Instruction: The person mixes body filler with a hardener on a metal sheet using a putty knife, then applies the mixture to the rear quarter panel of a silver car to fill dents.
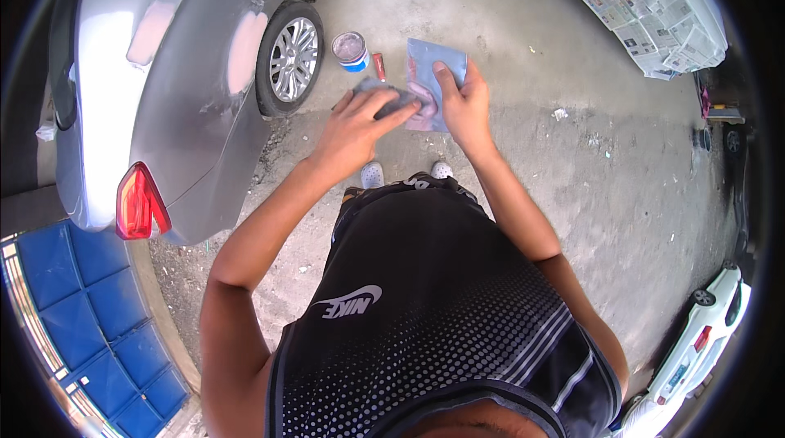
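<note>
My right hand (468,107) grips a flat grey-blue sheet (425,58) by its right side, with the thumb on top. A pinkish smear of body filler (423,104) lies on the sheet's left half. In my left hand (352,131) is a dark grey flat spreader (383,97), partly hidden by the fingers, its right end at the filler. On the ground beyond my left hand stand an open filler can (350,49) with a blue-and-white side and a small red tube (379,67).
On the left is a silver car (196,53) with pinkish filler patches (245,49) near its wheel (293,60). A newspaper-covered car part (638,8) stands at the upper right. A blue gate (90,315) is at lower left, a white car (695,348) at lower right.
</note>
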Demonstrator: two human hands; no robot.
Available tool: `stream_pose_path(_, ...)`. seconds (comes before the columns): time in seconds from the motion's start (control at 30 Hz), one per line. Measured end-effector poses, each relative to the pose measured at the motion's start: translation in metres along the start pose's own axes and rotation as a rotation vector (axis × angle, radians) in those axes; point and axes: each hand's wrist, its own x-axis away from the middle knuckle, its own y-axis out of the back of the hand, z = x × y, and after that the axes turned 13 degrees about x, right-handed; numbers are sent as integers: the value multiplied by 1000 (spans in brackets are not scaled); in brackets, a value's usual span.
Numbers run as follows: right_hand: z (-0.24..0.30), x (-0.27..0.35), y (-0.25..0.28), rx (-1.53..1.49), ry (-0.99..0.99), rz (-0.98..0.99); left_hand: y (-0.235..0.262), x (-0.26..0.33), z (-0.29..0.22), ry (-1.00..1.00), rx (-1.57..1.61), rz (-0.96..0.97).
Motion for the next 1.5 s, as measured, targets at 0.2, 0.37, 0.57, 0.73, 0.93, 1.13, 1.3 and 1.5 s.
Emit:
stream_pose_path(0.2,7,10,1,209,106,-7,9,-13,4,-66,47,-66)
stream_pose_path(0.37,-8,9,21,169,66,-137,-30,-1,-9,-108,35,24)
stream_pose_path(0.57,12,-18,42,-216,-10,-256,-2,8,-16,-94,143,44)
stream_pose_path(0.73,-6,-5,35,-578,-505,155,-5,-6,-55,-97,356,-139)
stream_pose_path(0.93,-8,2,35,-731,-603,213,-30,35,21,20,-91,-15)
stream_pose_path(1.13,20,-6,23,-351,-230,3,-9,3,-10,-16,-94,-186)
stream_pose_path(1.3,-2,1,29,-62,-39,3,16,-2,-10,3,-119,-9)
stream_pose_path(1.5,4,9,26,48,17,37,20,-15,-14,-83,-26,-28)
